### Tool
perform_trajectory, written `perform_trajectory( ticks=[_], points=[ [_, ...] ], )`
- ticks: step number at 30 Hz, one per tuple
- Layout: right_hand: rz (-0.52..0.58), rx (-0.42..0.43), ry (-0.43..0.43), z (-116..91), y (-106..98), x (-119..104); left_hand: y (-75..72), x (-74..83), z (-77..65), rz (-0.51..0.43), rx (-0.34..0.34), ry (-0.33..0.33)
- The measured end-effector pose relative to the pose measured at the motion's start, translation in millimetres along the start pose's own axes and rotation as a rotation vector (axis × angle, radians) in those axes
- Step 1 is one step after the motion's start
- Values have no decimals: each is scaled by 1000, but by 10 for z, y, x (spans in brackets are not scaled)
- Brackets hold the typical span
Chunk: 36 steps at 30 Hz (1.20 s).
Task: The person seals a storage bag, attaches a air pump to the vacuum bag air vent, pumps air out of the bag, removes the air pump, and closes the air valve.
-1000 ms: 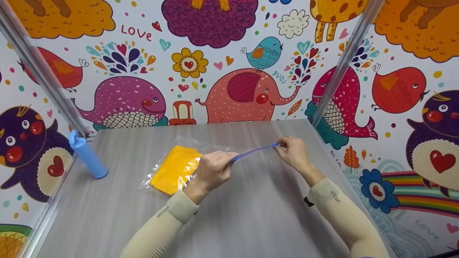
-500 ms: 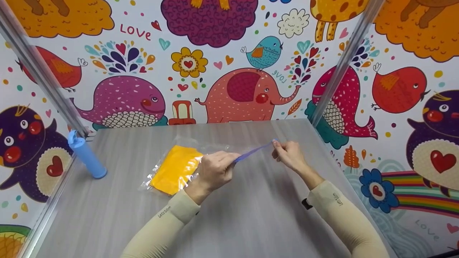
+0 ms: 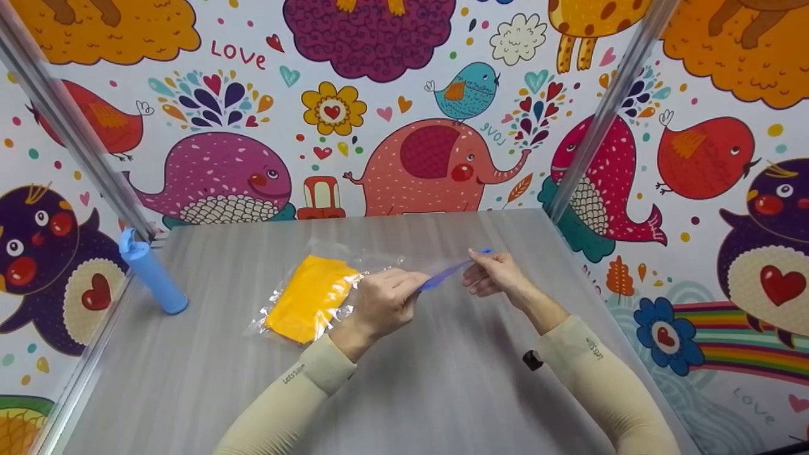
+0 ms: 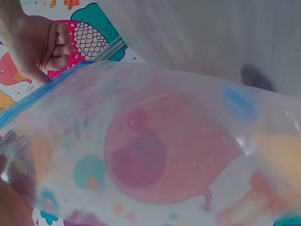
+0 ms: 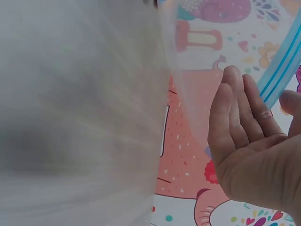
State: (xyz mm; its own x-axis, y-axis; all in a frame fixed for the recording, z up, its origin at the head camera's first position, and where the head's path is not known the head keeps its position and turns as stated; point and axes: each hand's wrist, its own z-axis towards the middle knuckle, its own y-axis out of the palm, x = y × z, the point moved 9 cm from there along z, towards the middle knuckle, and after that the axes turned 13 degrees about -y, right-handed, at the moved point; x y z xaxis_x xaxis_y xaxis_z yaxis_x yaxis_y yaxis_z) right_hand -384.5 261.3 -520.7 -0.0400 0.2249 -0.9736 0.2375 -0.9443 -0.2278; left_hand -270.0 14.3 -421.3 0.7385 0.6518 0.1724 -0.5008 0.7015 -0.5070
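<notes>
A clear zip bag with a blue zip strip (image 3: 445, 275) stretches between the two hands above the table. My left hand (image 3: 387, 299) grips the strip's left end with curled fingers. At its other end my right hand (image 3: 496, 273) pinches the strip with the thumb, the other fingers spread loosely below. In the left wrist view the clear film (image 4: 155, 141) spans most of the picture, with the right hand (image 4: 37, 42) beyond the blue edge. The right wrist view has the strip (image 5: 284, 63) passing between thumb and fingers of the right hand (image 5: 254, 150).
An orange folded item (image 3: 310, 300) in clear film lies on the grey table (image 3: 208, 392) beside the left hand. A blue bottle (image 3: 155, 278) stands at the left edge. Patterned walls (image 3: 379, 57) with metal posts enclose the table.
My right hand has shifted left along the strip, its fingers opening out, and a bit of blue strip now sticks out beyond its thumb. The left hand edges slightly right, still gripping.
</notes>
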Motion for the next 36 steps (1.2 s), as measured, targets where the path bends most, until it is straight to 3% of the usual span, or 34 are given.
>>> perform_trajectory(
  ticks=[12,19,23,26,31,34,36],
  points=[
    [62,19,54,2,99,52,105,98,-100,-24,-29,42],
    [70,46,74,2,63,136,246,93,-201,-8,-163,68],
    [48,54,84,23,33,191,289,-8,-275,-16,-244,50],
    [14,49,97,28,18,235,302,-241,-312,-25,-310,-80],
    [-51,43,118,50,-8,324,293,-973,-444,55,-452,-513],
    [-70,51,121,75,-24,386,255,-1455,-644,148,-577,-764],
    [-83,58,123,83,-29,422,204,-1736,-828,205,-674,-898]
  ],
)
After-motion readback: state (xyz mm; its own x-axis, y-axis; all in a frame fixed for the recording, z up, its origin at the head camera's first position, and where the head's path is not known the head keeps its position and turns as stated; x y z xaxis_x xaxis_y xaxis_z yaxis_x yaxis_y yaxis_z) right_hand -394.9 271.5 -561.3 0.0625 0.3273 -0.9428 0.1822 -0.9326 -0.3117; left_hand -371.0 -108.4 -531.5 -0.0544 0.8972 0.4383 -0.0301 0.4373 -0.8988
